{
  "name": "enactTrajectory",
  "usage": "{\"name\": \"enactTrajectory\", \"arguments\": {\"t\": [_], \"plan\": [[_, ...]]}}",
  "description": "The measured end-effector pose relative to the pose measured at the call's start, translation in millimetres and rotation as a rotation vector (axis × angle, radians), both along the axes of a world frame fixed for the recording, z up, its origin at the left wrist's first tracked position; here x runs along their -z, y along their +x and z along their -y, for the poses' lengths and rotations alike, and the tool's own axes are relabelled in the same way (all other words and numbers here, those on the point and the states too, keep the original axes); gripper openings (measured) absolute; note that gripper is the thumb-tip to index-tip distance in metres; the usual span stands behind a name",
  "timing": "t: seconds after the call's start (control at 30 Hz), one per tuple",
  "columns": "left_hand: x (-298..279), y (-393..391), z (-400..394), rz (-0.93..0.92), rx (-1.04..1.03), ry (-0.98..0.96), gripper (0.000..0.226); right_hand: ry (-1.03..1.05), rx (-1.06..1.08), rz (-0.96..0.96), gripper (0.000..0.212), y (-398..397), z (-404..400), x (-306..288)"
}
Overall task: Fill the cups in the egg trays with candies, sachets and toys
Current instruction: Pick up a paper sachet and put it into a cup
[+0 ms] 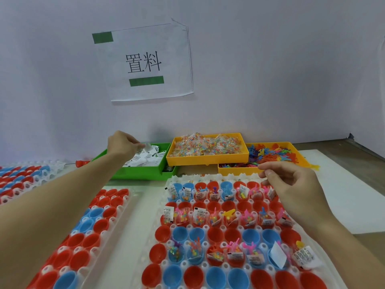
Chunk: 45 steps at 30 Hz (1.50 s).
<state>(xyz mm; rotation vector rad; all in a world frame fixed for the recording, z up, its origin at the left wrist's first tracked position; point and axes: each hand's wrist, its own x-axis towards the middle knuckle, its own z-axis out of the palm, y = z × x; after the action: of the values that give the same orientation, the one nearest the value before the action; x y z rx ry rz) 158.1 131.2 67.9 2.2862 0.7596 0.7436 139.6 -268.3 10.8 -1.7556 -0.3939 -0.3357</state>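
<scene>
A pale lilac wall (pixel 270 69) backs the bench, and taped to it with two green strips is a white paper sign (pixel 149 63) printed with the characters 置料 in black. Below it sits a light worktable (pixel 141 207) crowded with stock. Left hand (pixel 123 146) is out over the green plastic bin (pixel 145 174), fingertips pinching one small white sachet (pixel 147 147) that hangs with its long axis roughly upright, just above the heap of flat paper packets whose print is too small to read. Next along, a yellow tray (pixel 208 159) is piled with clear crinkly candy packets (pixel 208 146) full of coloured beads, and it overlaps a second yellow tray (pixel 235 171) holding a tangle of thin, spiky plastic toys (pixel 275 154) in red, orange, blue and purple. Right hand (pixel 291 184) hovers at the far right corner of the near egg tray (pixel 208 226), fingers loosely curled, thumb and forefinger close together; I can't tell whether anything is between them. That tray is translucent white moulded plastic, bumpy, seated with glossy red and blue egg-half cups (pixel 215 234). Three of its rows carry candies, toys and sachets standing on end; the alternate rows hold bare cups. A second egg tray (pixel 87 232) of red and blue cups lies under the left forearm, and a third (pixel 25 176) sits at far left.
</scene>
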Motion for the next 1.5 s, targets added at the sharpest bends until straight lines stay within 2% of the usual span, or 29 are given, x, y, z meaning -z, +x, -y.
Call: {"name": "enactTrajectory", "arguments": {"t": [0.1, 0.43, 0.6, 0.67, 0.77, 0.93, 1.1, 1.27, 1.5], "plan": [[-3.3, -4.0, 0.2, 0.04, -0.02, -0.056, 0.016, -0.008, -0.001, 0.008, 0.025, -0.1, 0.3, 0.3], [3.4, -11.3, -4.3, -0.004, 0.026, -0.159, 0.019, -0.031, -0.004, 0.02, 0.028, -0.1, -0.4, 0.5], [2.4, -15.1, -5.2, -0.107, 0.046, -0.156, 0.018, -0.044, -0.014, 0.021, 0.029, 0.0, -1.1, 1.5], [3.2, -16.1, -6.4, -0.155, 0.039, -0.119, 0.017, -0.048, -0.014, 0.023, 0.029, 0.2, -1.1, 1.7], [2.8, -17.0, -6.0, -0.131, 0.026, -0.02, 0.008, -0.046, -0.02, 0.022, 0.029, 0.1, -0.6, 1.6], [-2.2, -18.2, -5.3, -0.118, 0.053, 0.102, 0.017, -0.051, -0.017, 0.018, 0.027, -0.7, -1.1, 1.4], [-4.9, -18.1, -6.6, -0.132, 0.041, 0.062, 0.014, -0.063, -0.018, 0.014, 0.026, -1.6, -1.2, 0.5], [-7.0, -20.4, -8.2, -0.16, 0.067, -0.009, 0.021, -0.069, -0.019, 0.012, 0.027, -1.4, -1.8, 0.0], [-16.0, -28.5, 13.0, -0.045, 0.175, -0.135, 0.011, -0.07, -0.019, 0.006, 0.025, -2.0, -1.3, -0.5]]}}
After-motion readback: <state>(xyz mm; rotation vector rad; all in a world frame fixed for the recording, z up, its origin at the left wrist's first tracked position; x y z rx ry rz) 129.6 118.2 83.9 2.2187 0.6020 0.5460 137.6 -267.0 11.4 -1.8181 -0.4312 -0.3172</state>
